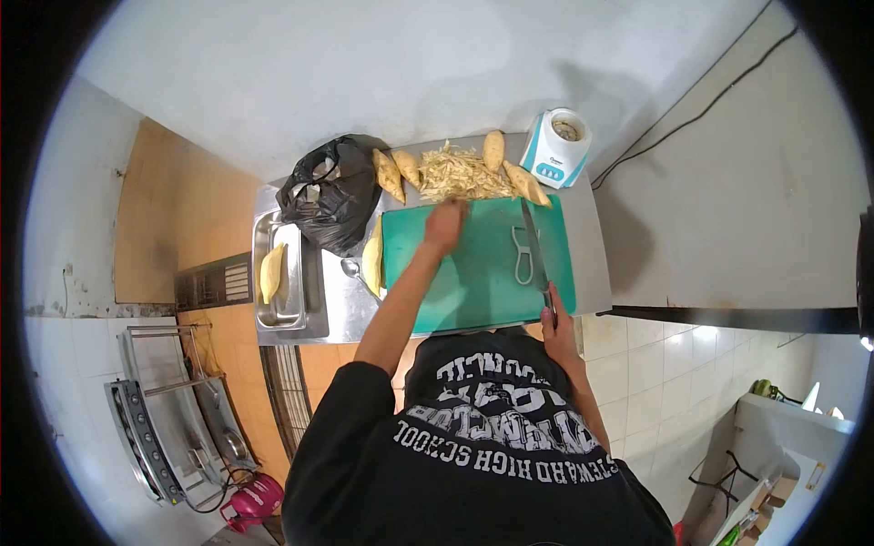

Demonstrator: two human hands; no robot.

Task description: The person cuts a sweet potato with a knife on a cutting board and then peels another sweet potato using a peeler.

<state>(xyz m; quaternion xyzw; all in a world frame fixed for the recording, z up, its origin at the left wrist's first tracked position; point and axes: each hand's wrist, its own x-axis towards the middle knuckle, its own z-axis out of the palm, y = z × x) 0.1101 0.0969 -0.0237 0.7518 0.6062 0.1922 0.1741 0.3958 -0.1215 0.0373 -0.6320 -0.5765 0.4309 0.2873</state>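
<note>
My right hand (560,326) is closed around the handle of a long knife (535,244), whose blade points away from me along the right part of a green cutting board (473,282). A white peeler (522,255) lies on the board just left of the blade. My left hand (444,227) is over the board's far edge, close to a heap of peelings (460,173). Its fingers are blurred and partly hidden, so I cannot see whether they hold anything. Along the board's left edge lies a peeled, pale yellow sweet potato (373,257).
Unpeeled sweet potatoes (389,175) flank the peelings on both sides. A black plastic bag (332,196) stands at back left, a white-and-blue blender base (557,150) at back right. A spoon (357,273) lies beside a metal tray (300,314) holding another peeled root (271,273).
</note>
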